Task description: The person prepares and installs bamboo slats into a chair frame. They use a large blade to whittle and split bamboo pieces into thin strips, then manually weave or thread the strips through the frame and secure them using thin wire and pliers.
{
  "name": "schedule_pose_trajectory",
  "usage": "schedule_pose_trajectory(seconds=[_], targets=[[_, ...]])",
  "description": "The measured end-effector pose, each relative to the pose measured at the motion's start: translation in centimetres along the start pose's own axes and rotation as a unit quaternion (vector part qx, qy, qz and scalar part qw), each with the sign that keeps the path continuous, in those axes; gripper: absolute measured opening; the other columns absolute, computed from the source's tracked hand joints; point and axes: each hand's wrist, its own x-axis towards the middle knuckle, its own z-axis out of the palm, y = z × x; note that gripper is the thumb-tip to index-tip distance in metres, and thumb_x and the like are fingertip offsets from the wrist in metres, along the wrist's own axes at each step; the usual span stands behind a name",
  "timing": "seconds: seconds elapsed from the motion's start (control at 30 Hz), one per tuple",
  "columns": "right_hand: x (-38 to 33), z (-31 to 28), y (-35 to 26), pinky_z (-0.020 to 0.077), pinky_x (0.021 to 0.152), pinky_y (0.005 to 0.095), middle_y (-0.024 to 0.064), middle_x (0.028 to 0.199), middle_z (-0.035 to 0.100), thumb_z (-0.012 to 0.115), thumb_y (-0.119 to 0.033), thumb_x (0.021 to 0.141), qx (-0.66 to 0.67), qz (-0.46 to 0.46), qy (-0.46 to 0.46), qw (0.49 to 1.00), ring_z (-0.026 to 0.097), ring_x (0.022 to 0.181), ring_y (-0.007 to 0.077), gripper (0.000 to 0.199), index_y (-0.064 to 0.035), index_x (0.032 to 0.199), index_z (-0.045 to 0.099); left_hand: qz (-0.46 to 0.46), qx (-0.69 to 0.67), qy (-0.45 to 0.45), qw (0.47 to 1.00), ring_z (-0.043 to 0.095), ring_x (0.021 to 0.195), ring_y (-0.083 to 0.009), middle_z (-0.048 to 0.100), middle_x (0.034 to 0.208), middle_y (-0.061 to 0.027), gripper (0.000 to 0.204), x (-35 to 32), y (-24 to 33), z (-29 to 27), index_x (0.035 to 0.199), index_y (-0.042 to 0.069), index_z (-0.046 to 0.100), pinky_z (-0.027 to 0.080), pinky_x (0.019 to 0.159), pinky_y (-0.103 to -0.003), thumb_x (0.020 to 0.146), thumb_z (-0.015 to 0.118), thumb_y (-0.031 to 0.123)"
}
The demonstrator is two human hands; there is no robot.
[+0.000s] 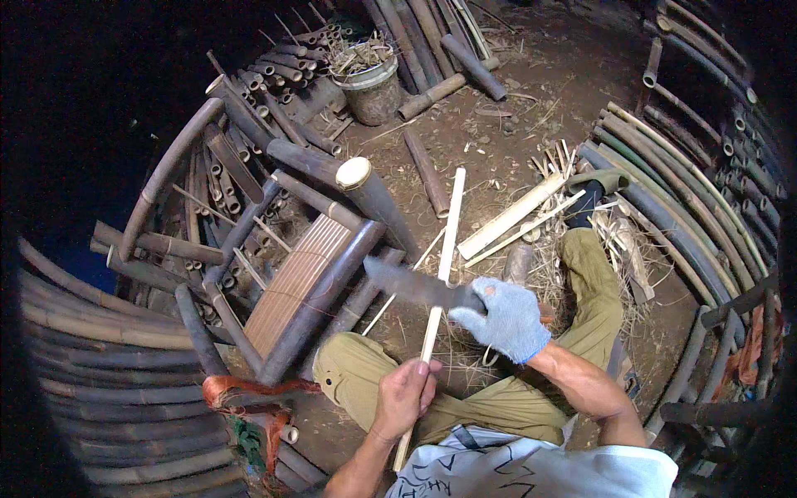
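My bare left hand is closed round the lower part of a long pale bamboo strip, which slants up and away from my lap. In a grey-blue work glove, my right hand grips the handle of a broad-bladed knife. The blade points left and is smeared by motion; it crosses over the strip. Whether blade and strip touch, I cannot tell. The knife's handle is mostly hidden inside the glove. Left of the strip stands a dark bamboo frame with a slatted panel.
Split bamboo pieces and shavings lie by my right foot. A bucket of scraps stands at the far side. Bamboo poles are stacked on the right and left. A thick upright bamboo post rises beside the frame.
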Motion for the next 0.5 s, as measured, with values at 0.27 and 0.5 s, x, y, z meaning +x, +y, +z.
schedule_pose_trajectory(seconds=[0.27,0.5], targets=[[2.8,-1.5,5.8,0.0533,0.066,0.0469,0.0184,0.083,0.068,0.057,-0.048,0.093,-0.069,0.108,0.042,0.991,0.067,0.074,0.0384,0.044,-0.0057,0.098,0.069,-0.037,0.027,-0.028,0.999,0.040,0.051,-0.0050,0.049,0.061,0.0017,0.035,-4.9,-2.1,-1.6,0.113,-0.002,0.063,0.033,0.046,-0.022,0.107,0.043,0.026],[4.6,-5.0,10.1,0.0495,0.072,0.0471,0.0259,0.089,0.065,0.053,-0.044,0.097,0.018,0.146,0.091,0.985,0.065,0.085,0.0416,0.045,-0.0002,0.096,0.065,-0.051,0.009,0.028,0.998,0.048,0.053,-0.0073,0.053,0.070,-0.0018,0.033,-5.3,-1.7,-3.7,0.122,-0.001,0.056,0.041,0.048,-0.023,0.106,0.045,0.024]])
